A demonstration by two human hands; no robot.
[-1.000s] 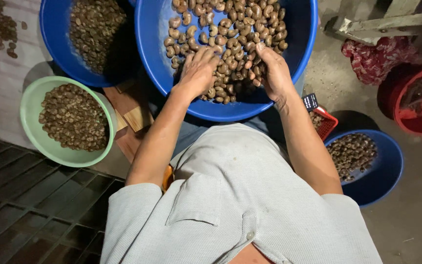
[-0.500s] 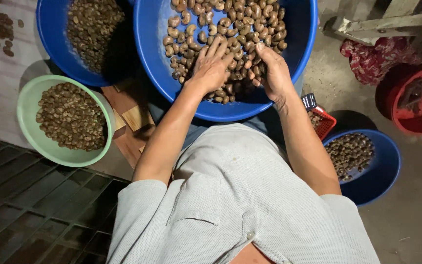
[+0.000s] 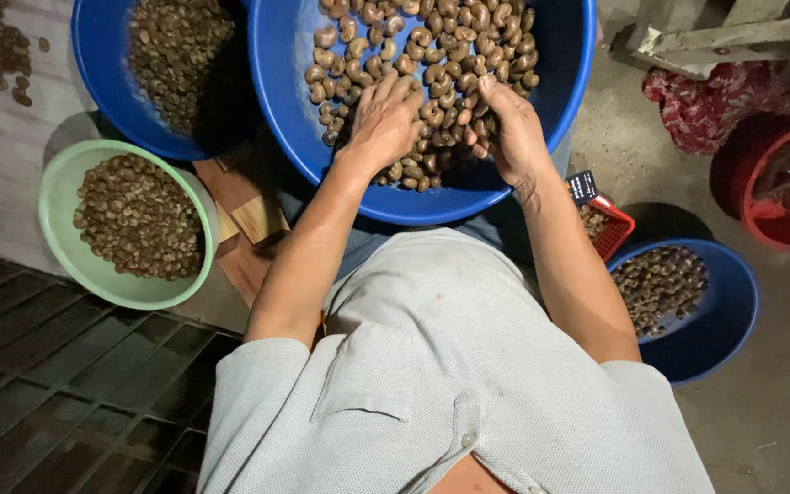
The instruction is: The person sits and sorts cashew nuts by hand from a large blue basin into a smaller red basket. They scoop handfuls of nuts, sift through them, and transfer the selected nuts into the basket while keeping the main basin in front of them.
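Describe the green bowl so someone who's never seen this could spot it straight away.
Start at the big blue basin where both hands sort nuts. Look down past the left forearm to the green bowl of small brown nuts, beside a dark grate. It is the only green container; its neighbours are blue or red.

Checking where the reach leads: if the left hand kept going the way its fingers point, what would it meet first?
The left hand lies on the heap of nuts in the big blue basin; pushed onward, it would likely meet more nuts, then the far wall.
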